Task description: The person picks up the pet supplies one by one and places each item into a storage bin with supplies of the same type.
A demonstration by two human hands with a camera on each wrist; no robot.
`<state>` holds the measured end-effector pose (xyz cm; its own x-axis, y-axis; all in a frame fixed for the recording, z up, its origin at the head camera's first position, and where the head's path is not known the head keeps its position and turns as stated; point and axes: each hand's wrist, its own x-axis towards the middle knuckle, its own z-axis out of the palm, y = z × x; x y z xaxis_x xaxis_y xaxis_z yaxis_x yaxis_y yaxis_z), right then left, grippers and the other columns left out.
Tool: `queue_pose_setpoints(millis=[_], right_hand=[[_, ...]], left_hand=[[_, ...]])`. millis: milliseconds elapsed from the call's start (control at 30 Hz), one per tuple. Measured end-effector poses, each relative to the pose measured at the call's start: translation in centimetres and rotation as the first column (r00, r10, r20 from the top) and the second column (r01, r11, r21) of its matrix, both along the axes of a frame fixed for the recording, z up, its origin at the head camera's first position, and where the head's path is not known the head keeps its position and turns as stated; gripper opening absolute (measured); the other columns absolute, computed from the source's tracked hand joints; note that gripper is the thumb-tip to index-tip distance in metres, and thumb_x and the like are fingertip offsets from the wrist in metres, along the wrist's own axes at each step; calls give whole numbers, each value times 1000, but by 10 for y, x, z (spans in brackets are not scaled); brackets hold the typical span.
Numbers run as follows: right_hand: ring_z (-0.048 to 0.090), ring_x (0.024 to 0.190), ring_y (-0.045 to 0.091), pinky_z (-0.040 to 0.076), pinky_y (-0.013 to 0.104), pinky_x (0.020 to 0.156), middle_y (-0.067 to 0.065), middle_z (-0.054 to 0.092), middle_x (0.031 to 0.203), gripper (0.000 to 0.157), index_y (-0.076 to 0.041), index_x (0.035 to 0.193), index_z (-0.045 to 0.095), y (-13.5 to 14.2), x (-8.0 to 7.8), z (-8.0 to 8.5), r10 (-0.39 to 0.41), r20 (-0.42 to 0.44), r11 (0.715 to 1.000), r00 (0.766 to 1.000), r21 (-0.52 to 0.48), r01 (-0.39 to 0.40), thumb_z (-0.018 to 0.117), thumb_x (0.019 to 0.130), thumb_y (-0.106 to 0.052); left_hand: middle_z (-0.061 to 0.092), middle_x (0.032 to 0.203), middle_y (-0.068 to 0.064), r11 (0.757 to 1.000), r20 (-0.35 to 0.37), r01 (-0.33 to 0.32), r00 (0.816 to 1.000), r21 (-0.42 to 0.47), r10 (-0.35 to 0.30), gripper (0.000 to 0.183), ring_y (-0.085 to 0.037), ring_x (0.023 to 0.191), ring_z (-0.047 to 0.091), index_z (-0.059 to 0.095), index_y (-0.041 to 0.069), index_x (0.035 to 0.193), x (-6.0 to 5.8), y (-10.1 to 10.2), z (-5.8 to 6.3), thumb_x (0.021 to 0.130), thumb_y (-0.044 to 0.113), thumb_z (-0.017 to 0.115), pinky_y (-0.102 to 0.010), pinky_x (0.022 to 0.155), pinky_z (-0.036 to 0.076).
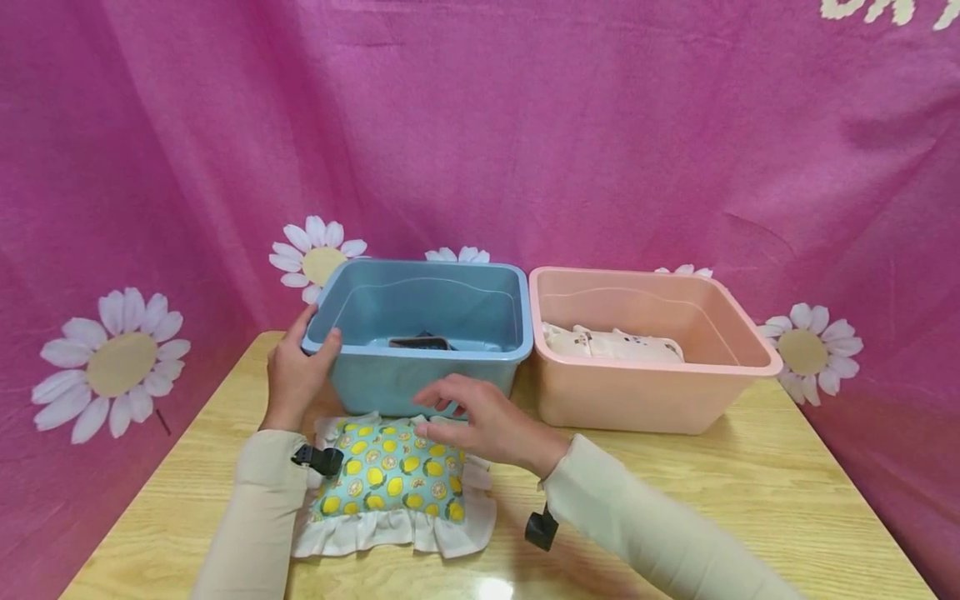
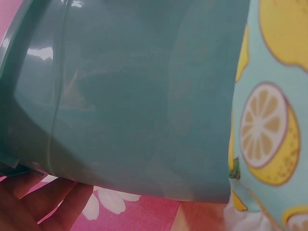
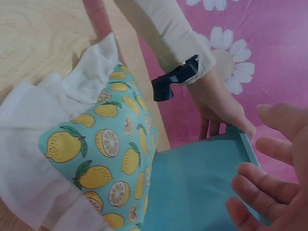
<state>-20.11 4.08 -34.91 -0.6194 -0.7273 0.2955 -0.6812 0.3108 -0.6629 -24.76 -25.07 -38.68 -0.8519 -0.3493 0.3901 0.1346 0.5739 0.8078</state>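
My left hand point(image 1: 296, 371) grips the front left corner of a blue plastic bin point(image 1: 405, 379). In the right wrist view its fingers reach below the rim. My right hand point(image 1: 483, 421) is in front of this bin, over the right part of a small ruffled cushion point(image 1: 390, 475); its fingers are loosely bent and hold nothing. Lemons on light blue cloth cover the cushion, edged with a white frill point(image 3: 33, 120). It lies on the table against or close to the bin's front. A dark flat object point(image 1: 420, 342) lies inside the blue bin, partly hidden by the front wall.
To the right stands a pink plastic bin point(image 1: 645, 400) with a white patterned cloth item point(image 1: 611, 345) inside. Both bins stand at the back of the wooden table point(image 1: 637, 500). Behind hangs a magenta curtain point(image 1: 525, 125) with daisies.
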Motion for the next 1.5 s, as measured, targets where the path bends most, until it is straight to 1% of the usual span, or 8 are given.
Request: queue_pose_setpoints(millis=[100,333,533,800,1033,1133,1333,1500], right_hand=[[54,102,6,49,25,87,-13,60,116,35,-22,121,64,-1,2,-5,-6,25,1000,1000,21,5,67,90,-37],[52,109,8,47,32,94,-9,58,121,42,-22,125,62,-6,4,-17,-22,5,996,1000,83,22,68,89,-41],[49,117,16,43,37,98,-6,54,128,52,-24,131,57,-9,7,-28,-21,30,985,999,169,16,65,87,-52],[43,124,15,36,43,103,-3,50,135,53,-21,133,56,-14,10,-40,30,18,968,999,248,-33,67,88,-46],[33,138,24,26,51,110,10,37,150,56,-22,136,52,-20,13,-48,25,43,960,999,279,-36,69,87,-43],[31,139,24,24,52,111,10,35,152,57,-22,137,52,-21,12,-53,7,48,960,999,280,-20,68,87,-44],[28,140,24,22,53,110,9,34,153,59,-24,138,50,-24,10,-63,-27,45,964,999,264,14,68,87,-47],[23,143,26,12,60,111,9,29,155,66,-26,143,46,-27,10,-70,-22,12,960,1000,280,18,68,85,-50]], left_hand=[[53,137,-17,1000,-1,-6,1000,-4,6,62,-38,122,51,45,23,145,1,0,-2,89,46,59,-58,100,41],[53,137,-18,1000,0,-15,1000,-4,15,61,-39,122,51,45,23,145,2,0,-4,90,45,59,-59,100,40],[54,136,-19,1000,-8,-25,1000,2,25,61,-38,121,52,47,21,144,1,2,-4,89,43,61,-56,101,40],[53,137,-17,1000,0,-16,1000,14,16,61,-37,122,51,46,24,145,1,2,-2,89,45,60,-57,101,40],[50,141,-13,1000,12,-6,1000,29,6,63,-37,124,50,43,25,146,0,2,0,90,48,58,-59,100,40],[50,142,-13,999,7,-5,1000,34,5,63,-38,124,50,43,24,147,0,1,0,90,47,58,-60,99,41],[54,137,-16,1000,-24,-23,999,14,24,60,-38,120,52,47,22,144,-1,2,1,90,43,60,-57,100,41],[54,137,-16,1000,-20,-20,1000,19,20,60,-38,120,52,47,22,144,0,1,1,89,43,60,-58,100,41]])
